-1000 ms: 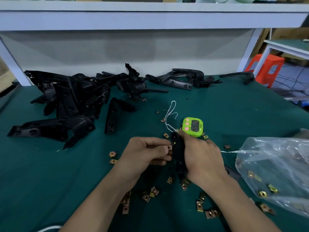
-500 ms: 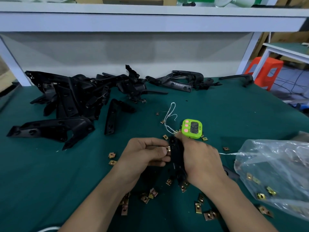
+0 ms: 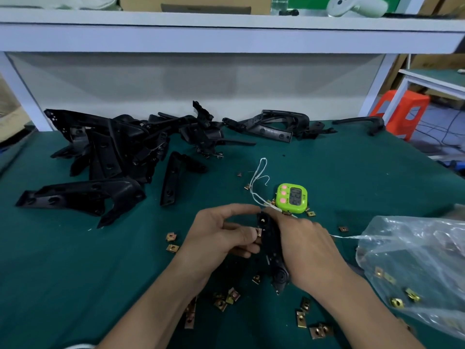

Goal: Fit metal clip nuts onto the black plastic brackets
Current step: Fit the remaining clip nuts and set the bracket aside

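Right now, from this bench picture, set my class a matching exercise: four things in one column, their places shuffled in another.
Things:
1 green timer
2 plastic bag
3 orange stool
4 bracket pile

Places:
A far left of table
B beyond table's far-right corner
C beside white string
D near right edge, holding clip nuts

Pairs: 1-C, 2-D, 3-B, 4-A

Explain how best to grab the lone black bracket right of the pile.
Probably the straight near half of the lone black bracket, pinched across its narrow width from above: it lies flat, both long edges free, while its far end nears the pile.
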Demonstrator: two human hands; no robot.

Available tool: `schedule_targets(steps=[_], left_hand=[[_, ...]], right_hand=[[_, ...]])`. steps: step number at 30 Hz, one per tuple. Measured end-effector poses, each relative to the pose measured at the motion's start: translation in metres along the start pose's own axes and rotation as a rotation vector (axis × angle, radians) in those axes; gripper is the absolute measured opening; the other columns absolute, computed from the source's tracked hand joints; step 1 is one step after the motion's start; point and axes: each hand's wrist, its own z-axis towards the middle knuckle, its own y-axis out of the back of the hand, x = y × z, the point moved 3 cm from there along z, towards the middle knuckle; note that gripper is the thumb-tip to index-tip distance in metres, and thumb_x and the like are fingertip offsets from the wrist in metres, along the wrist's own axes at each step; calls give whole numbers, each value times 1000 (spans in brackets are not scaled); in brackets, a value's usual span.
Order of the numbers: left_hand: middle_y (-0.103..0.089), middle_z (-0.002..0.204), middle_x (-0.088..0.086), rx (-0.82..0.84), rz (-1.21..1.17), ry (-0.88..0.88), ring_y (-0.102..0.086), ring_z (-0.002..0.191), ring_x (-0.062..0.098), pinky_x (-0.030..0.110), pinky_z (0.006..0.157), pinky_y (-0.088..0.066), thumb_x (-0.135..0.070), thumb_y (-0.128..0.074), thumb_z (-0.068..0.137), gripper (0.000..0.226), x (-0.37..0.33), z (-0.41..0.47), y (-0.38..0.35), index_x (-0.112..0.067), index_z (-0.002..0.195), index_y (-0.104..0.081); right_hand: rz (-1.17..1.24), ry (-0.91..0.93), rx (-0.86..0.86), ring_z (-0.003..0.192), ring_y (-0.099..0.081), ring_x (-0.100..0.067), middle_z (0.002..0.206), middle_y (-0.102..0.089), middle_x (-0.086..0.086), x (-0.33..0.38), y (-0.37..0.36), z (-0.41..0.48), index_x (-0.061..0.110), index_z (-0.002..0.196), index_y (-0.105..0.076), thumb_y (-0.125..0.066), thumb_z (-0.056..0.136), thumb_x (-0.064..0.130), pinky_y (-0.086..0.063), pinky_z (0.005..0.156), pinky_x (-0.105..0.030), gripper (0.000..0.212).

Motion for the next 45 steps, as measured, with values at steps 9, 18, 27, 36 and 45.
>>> schedule_targets(steps=[9,18,27,36,45], left_hand=[[-72,68,20,-294,-92,-35,-60,45,20,23,43,-45,13,-70,75,40,0,-2,2,-24,87,-81],[-71,66,14,-316,-35,-8,-51,40,16,22,41,-39,7,-71,80,39,2,-1,-1,-30,86,-81],[-66,60,16,-454,-93,-84,-51,39,14,19,41,-40,10,-73,77,39,8,-6,-7,-29,82,-80],[-61,50,6,-392,120,-129,-54,44,15,28,54,-47,-12,-71,81,24,10,-10,-13,-33,88,-78],[-76,84,-13,-370,821,-386,-60,64,2,8,69,-44,-53,-54,83,53,-4,-22,-27,-47,136,-54]], right_hand=[[-5,-48,-40,85,-67,-30,90,-69,1,12,-5,3,37,116,-40,-53,90,21,-39,62,-34,34],[-2,-85,-35,88,-68,-30,94,-68,2,16,-7,-1,33,105,-36,-57,87,18,-46,66,-36,31],[16,-41,28,90,-67,-34,94,-67,-1,15,-4,-2,33,105,-35,-51,84,15,-37,65,-35,32],[83,-85,65,92,-67,-31,89,-65,0,20,-9,-9,32,112,-33,-56,85,26,-37,65,-35,36],[-76,-132,98,101,-68,-30,100,-67,3,21,-18,-6,26,122,-27,-57,84,18,-35,66,-34,49]])
